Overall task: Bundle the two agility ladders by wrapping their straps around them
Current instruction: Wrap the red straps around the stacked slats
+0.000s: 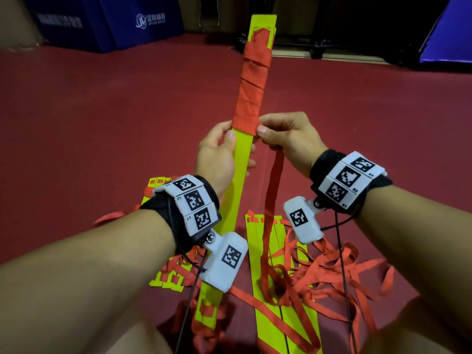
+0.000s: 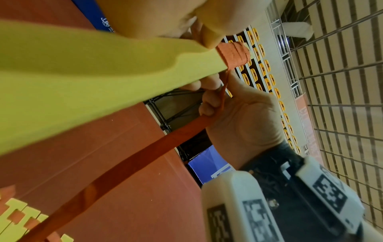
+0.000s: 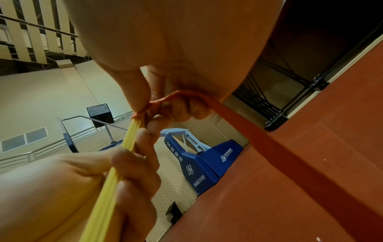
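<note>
Head view is showing a person sitting on a red floor (image 1: 89,111), holding up a yellow ladder bundle (image 1: 242,159) that is pointing away from them. Nearest to the person, below the bundle, loose red straps (image 1: 332,274) are lying in a messy heap on top of flat yellow slats (image 1: 260,290). More yellow slats (image 1: 153,190) are peeking out to the left of the bundle, behind the left wrist.

The left hand (image 1: 217,157) is wrapping around the bare yellow part of the bundle, with its thumb lying on the front face. The right hand (image 1: 286,139) is touching the bundle's right edge, and its thumb and fingers are pinching the red strap (image 1: 273,195) right where the wrapping ends. From that hand the strap is hanging down to the heap. Right wrist view is showing the strap (image 3: 279,147) squeezed between the thumb and a finger against the thin yellow edge.

Past the hands, red wrapping (image 1: 251,90) is covering the far half of the bundle in neat turns. A bare yellow tip is sticking out at the far end. Far beyond the bundle, blue padded blocks (image 1: 115,21) are standing by the wall.
</note>
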The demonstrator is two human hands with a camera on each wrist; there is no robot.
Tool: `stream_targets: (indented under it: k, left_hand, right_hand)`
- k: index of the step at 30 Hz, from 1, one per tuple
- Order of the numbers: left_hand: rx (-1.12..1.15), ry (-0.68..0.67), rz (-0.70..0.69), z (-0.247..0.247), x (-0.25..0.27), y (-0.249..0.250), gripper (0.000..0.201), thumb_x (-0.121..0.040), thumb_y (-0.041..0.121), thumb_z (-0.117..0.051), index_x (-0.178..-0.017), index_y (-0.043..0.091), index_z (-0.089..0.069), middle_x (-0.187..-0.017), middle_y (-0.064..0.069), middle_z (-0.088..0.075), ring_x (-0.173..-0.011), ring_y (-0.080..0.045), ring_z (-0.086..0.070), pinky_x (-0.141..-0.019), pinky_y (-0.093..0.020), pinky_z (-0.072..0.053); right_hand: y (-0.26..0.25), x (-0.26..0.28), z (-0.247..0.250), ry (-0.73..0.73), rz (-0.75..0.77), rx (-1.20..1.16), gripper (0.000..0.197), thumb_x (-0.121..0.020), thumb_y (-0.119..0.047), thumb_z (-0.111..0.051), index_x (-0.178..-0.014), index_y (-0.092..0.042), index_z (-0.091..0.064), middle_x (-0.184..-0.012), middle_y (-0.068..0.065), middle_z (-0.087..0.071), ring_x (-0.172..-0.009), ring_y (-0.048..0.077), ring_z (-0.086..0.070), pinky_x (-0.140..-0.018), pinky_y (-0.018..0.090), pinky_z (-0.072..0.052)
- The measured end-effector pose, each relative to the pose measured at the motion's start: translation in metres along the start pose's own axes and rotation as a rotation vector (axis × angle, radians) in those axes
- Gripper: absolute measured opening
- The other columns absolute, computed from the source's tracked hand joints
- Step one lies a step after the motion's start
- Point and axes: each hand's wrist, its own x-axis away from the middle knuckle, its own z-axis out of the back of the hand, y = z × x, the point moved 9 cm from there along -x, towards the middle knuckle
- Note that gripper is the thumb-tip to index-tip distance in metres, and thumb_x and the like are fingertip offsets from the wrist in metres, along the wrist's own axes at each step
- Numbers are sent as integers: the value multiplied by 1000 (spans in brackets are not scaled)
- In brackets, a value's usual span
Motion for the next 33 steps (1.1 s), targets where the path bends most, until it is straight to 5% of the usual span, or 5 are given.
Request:
stream_targets:
  k: [11, 21, 26, 30, 33]
  left_hand:
    - [17, 28, 18, -5, 8, 3, 12, -110, 19, -39, -104, 15, -48, -65, 2, -60, -42, -9, -53, -44, -23, -40]
    - [-53, 16, -36, -5, 9, 8, 17, -105, 14, -49, -91, 19, -58, -72, 8, -68, -64, -10, -64, -61, -38, -51]
    - [-43, 14, 3, -6, 11, 8, 18, -104, 15, -50, -91, 20, -61, -74, 7, -67, -71, -12, -66, -62, -38, -54]
    - [-19, -63, 42, -12, 13, 5, 23, -105, 18, -47, -97, 20, -68, -79, 5, -69, -80, -14, -70, -72, -40, -56]
    - [-31, -131, 43, -17, 14, 5, 23, -100, 18, -50, -105, 17, -73, -85, -2, -69, -81, -19, -69, -72, -41, -52]
  right_hand:
    - [-8, 5, -5, -48, 28, -80, 14, -92, -24, -61, -101, -17, -69, -64, -14, -59, -64, 16, -39, -57, 26, -32]
    - [-13, 7, -8, -43, 60, 117, 10, -98, -17, -64, -105, -12, -68, -91, -2, -60, -65, -6, -56, -64, 9, -41]
    - [-12, 4, -6, -4, 63, 241, 22, -93, -36, -65, -100, -15, -68, -97, 8, -68, -86, 14, -64, -85, 38, -54]
    - [-5, 2, 1, 31, 13, 226, 13, -93, -35, -65, -86, -24, -62, -79, -13, -58, -66, -4, -53, -67, 24, -42]
    - [5, 1, 3, 49, -59, 242, 24, -87, -47, -63, -84, -24, -57, -78, -9, -55, -66, 10, -52, -68, 31, -42]
